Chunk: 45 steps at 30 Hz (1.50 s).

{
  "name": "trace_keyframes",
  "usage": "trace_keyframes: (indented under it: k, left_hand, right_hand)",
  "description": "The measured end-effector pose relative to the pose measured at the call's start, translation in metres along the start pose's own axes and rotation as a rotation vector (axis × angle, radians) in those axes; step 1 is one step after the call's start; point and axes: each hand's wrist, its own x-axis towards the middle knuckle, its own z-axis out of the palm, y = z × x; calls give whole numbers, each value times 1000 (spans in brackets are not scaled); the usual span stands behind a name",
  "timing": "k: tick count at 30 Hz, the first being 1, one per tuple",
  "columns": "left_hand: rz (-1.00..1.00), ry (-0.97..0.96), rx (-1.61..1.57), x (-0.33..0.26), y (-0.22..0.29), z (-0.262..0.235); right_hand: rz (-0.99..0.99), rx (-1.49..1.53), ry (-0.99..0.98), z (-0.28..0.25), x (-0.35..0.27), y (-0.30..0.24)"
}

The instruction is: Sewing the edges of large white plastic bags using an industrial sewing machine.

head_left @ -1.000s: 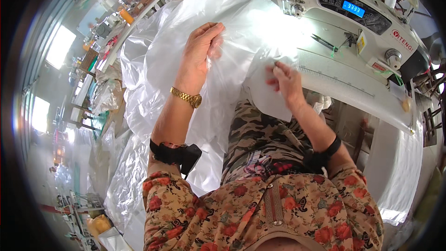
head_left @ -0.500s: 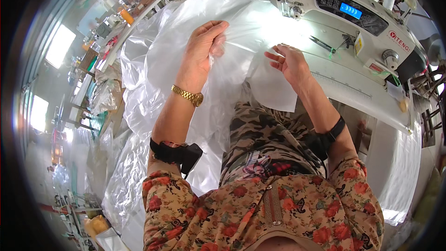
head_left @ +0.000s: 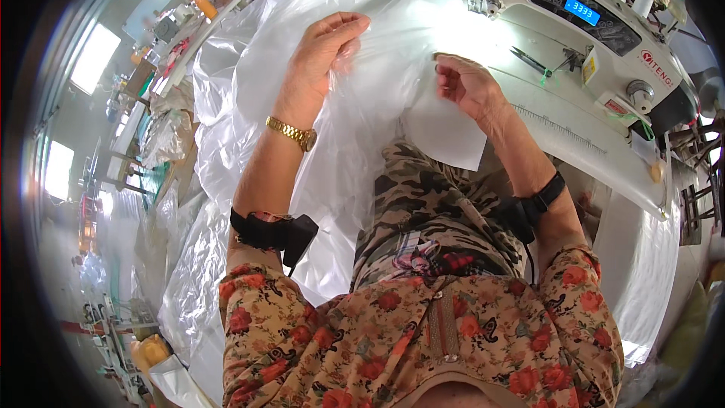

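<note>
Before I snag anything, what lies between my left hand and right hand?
White sheeting fills the stretch between the left hand and the right hand, as the head view shows.

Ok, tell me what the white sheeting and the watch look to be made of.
White sheeting: probably thin plastic film, glossy; it creases sharply and catches bright highlights. Watch: likely metal, shiny gold-toned finish, with bracelet links showing; plating possible.

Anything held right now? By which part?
Left hand: translucent plastic sheet, by a gathered fold between thumb and fingers. Right hand: fingers curled over the sheet; can't tell if gripping.
</note>
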Motion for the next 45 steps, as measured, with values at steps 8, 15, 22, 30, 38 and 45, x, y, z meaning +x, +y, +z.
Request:
trace_keyframes:
  k: [8,15,22,30,38,45]
  left_hand:
    - [110,-40,195,-1,11,-4]
    - [159,-71,382,17,7,-30]
    - [278,-77,790,31,-14,-65]
    - [258,102,1792,40,-45,-110]
    - [905,-26,1490,23,-18,-18]
    - [922,-421,1140,-24,-38,83]
  right_hand:
    - [-33,53,221,19,14,2]
    - [71,-39,25,15,7,10]
    - [-65,-367,-278,10,-50,21]
    - [86,-1007,-736,-29,-115,60]
    - [40,-759,-182,-54,-111,44]
    - [96,-252,-5,-59,-88,48]
